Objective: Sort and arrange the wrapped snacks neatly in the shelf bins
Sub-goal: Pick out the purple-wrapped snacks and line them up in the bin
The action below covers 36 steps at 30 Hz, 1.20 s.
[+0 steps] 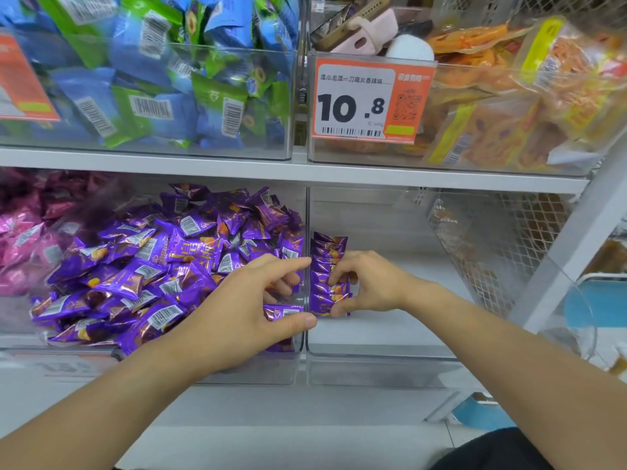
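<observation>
1. We see a lower shelf carrying two clear plastic bins side by side: the left bin holds a loose heap of purple snacks, and the right bin holds only a neat row of snacks against its left wall.
2. The row's long axis runs from front to back, away from us; each packet stands on edge, overlapping the next.
3. Our left hand pinches one purple packet between thumb and curled fingers, at the right edge of the heap, just beside the wall that divides the bins.
4. Our right hand rests on the row, with its fingers curled over the packets and its thumb against the front one, steadying them.
5. The held packet lies just left of the row's front end, so we judge that the coming move is a short shift rightward over the dividing wall; the left hand is the nearer one.
6. The wrappers are glossy, crinkled foil pillows with barcodes; the bins are smooth and rigid.
</observation>
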{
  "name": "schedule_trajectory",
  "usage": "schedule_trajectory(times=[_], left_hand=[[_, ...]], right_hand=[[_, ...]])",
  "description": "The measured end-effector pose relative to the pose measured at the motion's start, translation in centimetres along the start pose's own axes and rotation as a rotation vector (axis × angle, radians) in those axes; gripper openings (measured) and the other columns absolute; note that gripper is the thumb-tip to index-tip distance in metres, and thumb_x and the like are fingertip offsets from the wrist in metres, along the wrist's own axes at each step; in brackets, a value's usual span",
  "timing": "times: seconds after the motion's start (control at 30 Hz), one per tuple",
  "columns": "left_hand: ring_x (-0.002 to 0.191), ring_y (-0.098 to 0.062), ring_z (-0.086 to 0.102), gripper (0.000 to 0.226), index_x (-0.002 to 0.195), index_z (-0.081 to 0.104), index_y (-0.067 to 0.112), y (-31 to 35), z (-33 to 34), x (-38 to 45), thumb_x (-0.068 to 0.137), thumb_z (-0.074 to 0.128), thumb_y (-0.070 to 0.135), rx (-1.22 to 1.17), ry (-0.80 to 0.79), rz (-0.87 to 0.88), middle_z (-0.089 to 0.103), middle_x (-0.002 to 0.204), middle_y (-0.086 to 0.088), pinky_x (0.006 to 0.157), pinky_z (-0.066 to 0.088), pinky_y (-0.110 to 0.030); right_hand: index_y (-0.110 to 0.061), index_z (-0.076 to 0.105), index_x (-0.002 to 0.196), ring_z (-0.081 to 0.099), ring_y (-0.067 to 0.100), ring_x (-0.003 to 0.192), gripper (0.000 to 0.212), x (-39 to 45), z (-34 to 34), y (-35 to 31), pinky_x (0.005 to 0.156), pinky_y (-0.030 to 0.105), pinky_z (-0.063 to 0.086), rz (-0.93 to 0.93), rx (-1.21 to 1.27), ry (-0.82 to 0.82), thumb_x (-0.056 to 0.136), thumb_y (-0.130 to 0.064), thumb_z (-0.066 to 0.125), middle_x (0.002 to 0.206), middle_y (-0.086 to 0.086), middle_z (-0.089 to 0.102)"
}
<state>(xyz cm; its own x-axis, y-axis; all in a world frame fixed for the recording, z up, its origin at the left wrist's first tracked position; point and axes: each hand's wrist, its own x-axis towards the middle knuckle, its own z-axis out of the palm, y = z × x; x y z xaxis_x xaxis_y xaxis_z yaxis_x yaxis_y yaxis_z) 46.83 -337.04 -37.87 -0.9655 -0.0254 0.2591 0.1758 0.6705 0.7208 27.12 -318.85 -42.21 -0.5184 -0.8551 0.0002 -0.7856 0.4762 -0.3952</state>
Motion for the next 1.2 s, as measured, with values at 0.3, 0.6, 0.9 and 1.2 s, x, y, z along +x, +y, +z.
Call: schedule_trajectory(times=[0.3,0.6,0.9,1.2], left_hand=[[0.103,-0.005,0.057,0.070,0.137,0.050,0.041,-0.2,0.1,-0.1,0.073,0.079,0.046,0.041,0.000,0.018,0.056,0.108,0.021,0.083,0.049,-0.019],[0.103,-0.004,0.057,0.071,0.139,0.049,0.038,-0.1,0.0,-0.2,0.075,0.079,0.044,0.058,0.011,0.037,0.056,0.108,0.019,0.084,0.049,-0.019],[0.101,0.005,0.053,0.047,0.117,0.065,0.037,0.5,-2.9,-0.8,0.075,0.075,0.053,0.257,0.082,0.074,0.055,0.109,0.023,0.084,0.038,-0.004],[0.109,-0.011,0.045,0.050,0.121,0.065,0.028,-2.1,-5.8,-2.2,0.076,0.078,0.044,0.562,0.030,-0.093,0.052,0.111,0.011,0.094,0.044,-0.034]], right_hand=[[-0.024,0.071,0.103,0.051,0.004,0.081,0.057,-0.3,-0.2,-0.1,0.070,0.020,0.044,0.000,-0.061,-0.022,0.058,-0.053,0.090,0.101,-0.004,0.062],[-0.028,0.064,0.103,0.051,0.013,0.096,0.051,-0.5,0.1,-1.1,0.078,0.038,0.053,0.014,-0.215,0.007,0.063,-0.056,0.078,0.100,-0.007,0.055],[-0.023,0.071,0.105,0.058,0.011,0.086,0.044,-1.1,-2.9,-3.0,0.077,0.030,0.050,0.070,-0.145,0.032,0.070,-0.047,0.083,0.100,-0.006,0.066],[-0.020,0.071,0.107,0.062,0.013,0.091,0.025,1.1,-3.6,-13.9,0.084,0.026,0.049,-0.219,0.010,0.174,0.084,-0.029,0.071,0.099,-0.002,0.069]])
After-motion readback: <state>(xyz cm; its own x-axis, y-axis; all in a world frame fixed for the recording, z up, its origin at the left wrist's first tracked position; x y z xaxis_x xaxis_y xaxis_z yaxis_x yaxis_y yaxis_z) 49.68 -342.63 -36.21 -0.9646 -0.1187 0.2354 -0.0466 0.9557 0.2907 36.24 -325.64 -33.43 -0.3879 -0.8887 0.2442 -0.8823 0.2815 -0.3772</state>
